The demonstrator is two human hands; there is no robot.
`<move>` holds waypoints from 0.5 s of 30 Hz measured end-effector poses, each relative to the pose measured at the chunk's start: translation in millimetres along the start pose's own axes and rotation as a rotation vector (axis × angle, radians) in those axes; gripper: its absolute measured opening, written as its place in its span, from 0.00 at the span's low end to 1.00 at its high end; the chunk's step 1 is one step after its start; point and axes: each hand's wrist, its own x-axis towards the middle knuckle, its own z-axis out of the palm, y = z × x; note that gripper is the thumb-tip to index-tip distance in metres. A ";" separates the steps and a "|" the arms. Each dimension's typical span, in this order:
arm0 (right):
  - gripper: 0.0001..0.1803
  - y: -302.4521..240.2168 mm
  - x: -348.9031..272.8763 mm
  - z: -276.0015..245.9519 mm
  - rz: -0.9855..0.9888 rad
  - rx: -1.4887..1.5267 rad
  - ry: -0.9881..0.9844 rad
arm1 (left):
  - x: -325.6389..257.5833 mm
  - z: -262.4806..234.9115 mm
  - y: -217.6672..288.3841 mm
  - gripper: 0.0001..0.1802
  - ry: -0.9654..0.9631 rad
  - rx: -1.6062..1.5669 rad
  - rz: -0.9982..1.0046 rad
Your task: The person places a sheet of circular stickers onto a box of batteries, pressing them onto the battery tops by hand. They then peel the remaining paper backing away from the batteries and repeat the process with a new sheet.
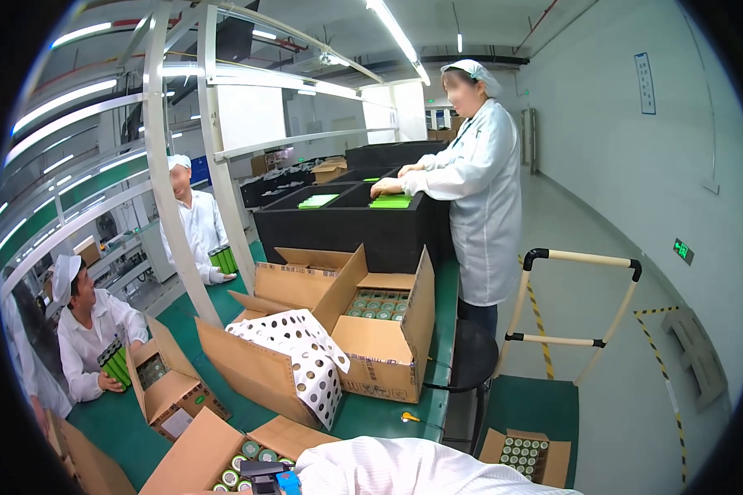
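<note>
Only one white sleeve of mine [404, 470] shows, lying along the bottom edge and reaching left; I take it for my right arm. Its end meets a small blue and black thing [274, 478] at the rim of an open cardboard box [194, 462] filled with green-topped cylindrical cells [241, 462]. The hand itself is hidden, so its grip is unclear. My left hand is out of the picture. Beyond stands a larger open box [388, 351] holding more cells [376, 305], with a white perforated sheet [305, 355] draped over the box beside it.
A green bench [388, 412] carries several open boxes. A standing person in a white coat [479, 190] presses a green tray [390, 200] in black bins [347, 227]. Two people at the left hold green cell packs [115, 363]. At the right stand a stool [470, 355] and a cart [528, 408] with a box of cells [524, 455].
</note>
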 end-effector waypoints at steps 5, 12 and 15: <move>0.06 9.0 -2.6 -18.1 -0.007 0.095 0.127 | 6.9 9.8 7.3 0.07 0.012 -0.175 -0.054; 0.06 -43.3 -27.0 -109.0 0.320 0.150 0.338 | 1.2 9.7 8.0 0.04 0.101 -0.284 -0.140; 0.07 -31.8 -74.3 -113.4 0.479 0.107 0.352 | 2.2 8.8 0.5 0.04 0.085 -0.306 -0.150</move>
